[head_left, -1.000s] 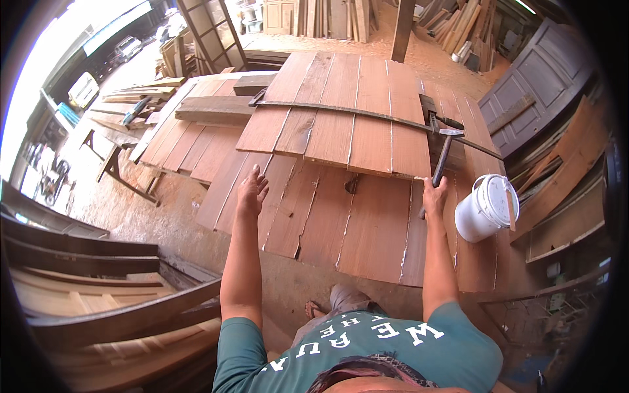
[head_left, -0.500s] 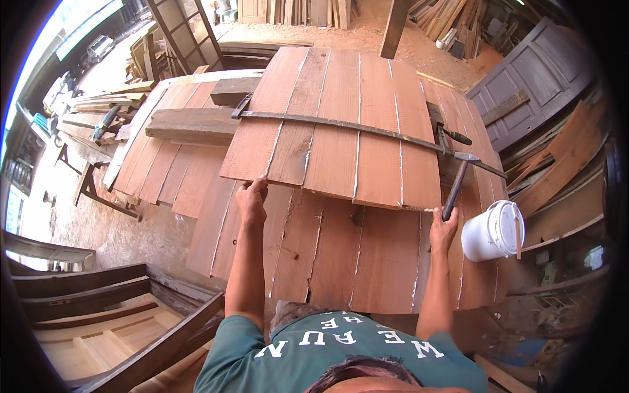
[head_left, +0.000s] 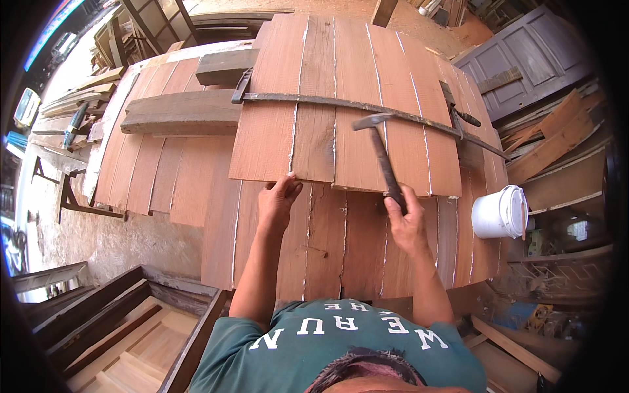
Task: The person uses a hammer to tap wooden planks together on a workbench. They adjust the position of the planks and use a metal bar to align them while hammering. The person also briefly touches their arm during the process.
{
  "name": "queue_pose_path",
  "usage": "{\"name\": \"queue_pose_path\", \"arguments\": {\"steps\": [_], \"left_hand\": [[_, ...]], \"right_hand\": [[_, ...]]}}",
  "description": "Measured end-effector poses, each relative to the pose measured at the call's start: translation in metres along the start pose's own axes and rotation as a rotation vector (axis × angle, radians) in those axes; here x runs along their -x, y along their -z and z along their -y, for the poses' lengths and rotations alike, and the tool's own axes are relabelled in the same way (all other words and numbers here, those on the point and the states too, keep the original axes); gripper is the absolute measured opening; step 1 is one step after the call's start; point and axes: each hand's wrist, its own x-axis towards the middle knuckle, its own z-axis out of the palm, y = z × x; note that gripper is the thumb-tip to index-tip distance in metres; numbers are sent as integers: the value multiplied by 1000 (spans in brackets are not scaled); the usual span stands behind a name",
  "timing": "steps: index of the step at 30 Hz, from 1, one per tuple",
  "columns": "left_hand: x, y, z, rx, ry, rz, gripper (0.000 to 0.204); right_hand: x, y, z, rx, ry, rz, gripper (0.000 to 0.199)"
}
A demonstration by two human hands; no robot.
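Observation:
In front of me lies a reddish wooden panel (head_left: 360,78) of several edge-joined boards, with white glue lines along the joints. A long metal bar clamp (head_left: 341,103) crosses its top from side to side. My left hand (head_left: 280,196) is closed at the panel's near edge, its fingertips pinching it beside a glue line. My right hand (head_left: 409,223) is wrapped round the dark handle of a hammer (head_left: 385,157). The hammer's head is over the panel, just short of the clamp bar, and slightly blurred.
More glued panels (head_left: 262,255) lie beneath. Thick wooden blocks (head_left: 183,112) rest to the left. A white bucket (head_left: 495,215) stands at the right on the lower panel. Beyond are a grey panelled door (head_left: 524,59) and a power tool (head_left: 75,124). A wooden frame (head_left: 124,327) is at lower left.
My right hand has moved left with the hammer, from the clamp's right end to over the panel's middle. My left hand stays at the near edge. The whole view has shifted slightly.

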Motion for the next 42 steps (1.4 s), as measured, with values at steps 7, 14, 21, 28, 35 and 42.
{"name": "queue_pose_path", "arguments": {"steps": [7,14,21,28,35,42], "left_hand": [[-6,4,4,54,-27,43,36],[-14,9,7,112,-44,107,32],[-18,10,10,134,-27,128,26],[-23,15,13,158,-32,157,19],[-21,12,12,155,-10,165,19],[-12,7,13,149,10,83,17]], "right_hand": [[-26,-48,37,147,302,182,47],[-40,-66,42,368,363,234,53],[-38,-69,40,259,492,113,57],[-38,-64,53,255,513,104,56],[-38,-55,46,341,352,225,53],[-15,-19,19,116,385,-151,51]]}}
